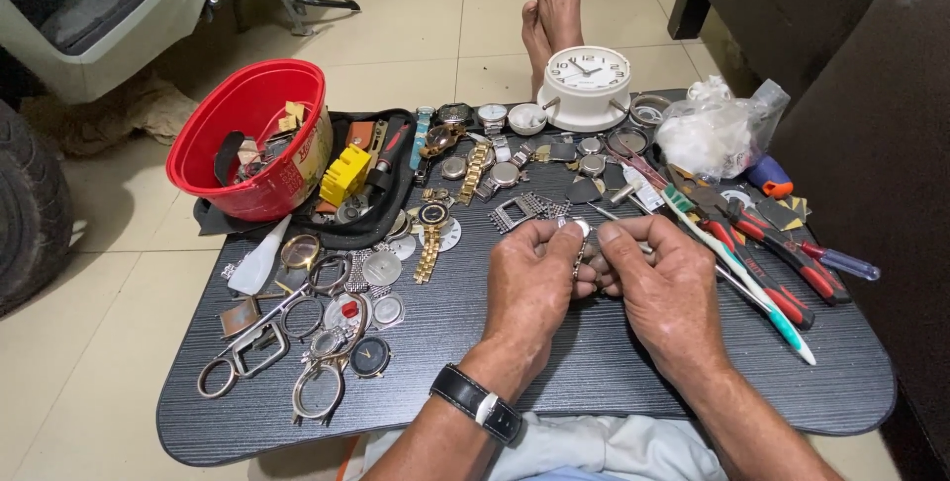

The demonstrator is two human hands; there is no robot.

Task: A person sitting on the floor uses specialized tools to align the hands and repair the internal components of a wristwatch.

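Head view shows both hands brought together over the middle of a dark, wood-grained worktop [594,382]. A small silvery watch part [580,234], seemingly a case with a short piece of metal band hanging from it, is pinched between the left hand [529,283] and the right hand [661,293], just right of the frame's centre and slightly above the surface. Each grip is closed on that part by thumb and fingertips; a black-strapped wristwatch [477,404] is worn on the left wrist.

Around the hands much is laid out. A red bucket [252,135] of odds and ends is seen at upper left, with a yellow block [344,176] just beside it. A white table clock [586,85] stands at the top centre, a clear plastic bag [717,130] at upper right. Red-handled pliers [782,248] and a white and green toothbrush [737,273] lie right of the hands. Loose watch cases and rings [322,328] are spread at lower left, and a gold watch band [428,253] lies left of the hands.

Judged from the pinch, the step in hand is close work on the small part, perhaps the fitting or freeing of its band. The next move would call for steady fingertip pressure and a firm hold, since so small a piece could easily be dropped among the clutter.
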